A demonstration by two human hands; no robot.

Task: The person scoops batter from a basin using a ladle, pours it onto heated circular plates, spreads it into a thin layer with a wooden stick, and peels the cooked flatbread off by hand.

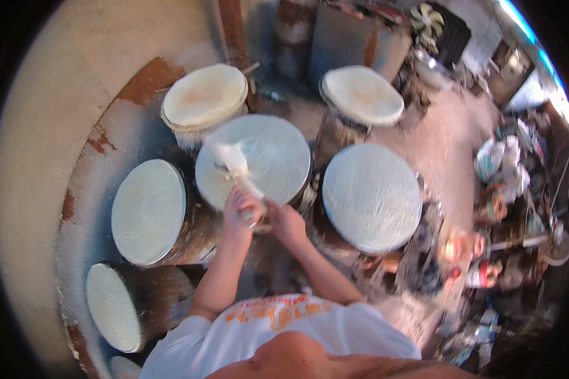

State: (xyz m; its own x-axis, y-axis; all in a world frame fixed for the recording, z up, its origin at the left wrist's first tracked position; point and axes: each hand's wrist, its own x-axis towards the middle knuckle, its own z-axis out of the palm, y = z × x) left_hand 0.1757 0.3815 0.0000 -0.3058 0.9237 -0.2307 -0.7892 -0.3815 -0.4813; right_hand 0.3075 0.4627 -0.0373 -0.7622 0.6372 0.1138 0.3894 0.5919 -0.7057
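Observation:
A white-headed, brush-like tool, blurred, is over the middle white-coated round surface. Its pale handle slants down toward my right hand, which is closed around its lower end. My left hand is closed just left of that handle, by the round's near edge; what its fingers hold is too blurred to make out. Further white-coated rounds flank the middle one: one at left, one at lower left and one at right.
Two more rounds stand behind. A curved wall bounds the left. A rusty tank and a fan are at the back. Bags, containers and clutter crowd the right side.

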